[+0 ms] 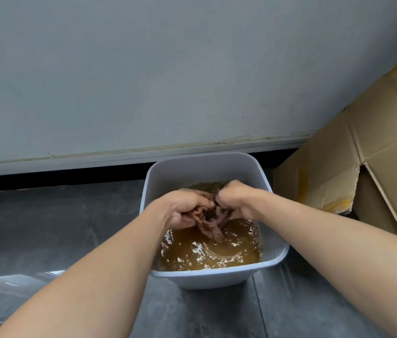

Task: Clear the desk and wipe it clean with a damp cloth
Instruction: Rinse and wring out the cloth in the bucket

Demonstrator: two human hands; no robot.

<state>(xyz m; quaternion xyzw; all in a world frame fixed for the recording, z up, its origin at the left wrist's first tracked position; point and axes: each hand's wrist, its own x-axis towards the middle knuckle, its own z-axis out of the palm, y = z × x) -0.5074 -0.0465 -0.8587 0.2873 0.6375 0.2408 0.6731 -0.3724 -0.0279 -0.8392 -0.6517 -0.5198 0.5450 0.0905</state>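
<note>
Obs., head view. White tub (204, 170) on dark tiled floor (46, 228), approx. half full of murky brown water (207, 254); surface rippled w/ glints.

Cloth (211, 224): reddish-brown, bunched, over centre of tub, just above water. Lower end hangs down and touches the surface.

L hand (184, 208): over tub's left-centre, fingers curled round left part of cloth, thumb side toward the person. Grasping.

R hand (235, 200): over tub's centre-right, clenched into a fist on right part of cloth, knuckles up. Fingertips hidden under hand. Hands close together, nearly touching at knuckles. Both forearms bare, crossing tub's near rim.

Surroundings: grey wall (168, 69) w/ pale baseboard (95, 158) just behind tub. Flattened cardboard box (375, 147) right of tub, leaning at wall, near but not touching tub.
</note>
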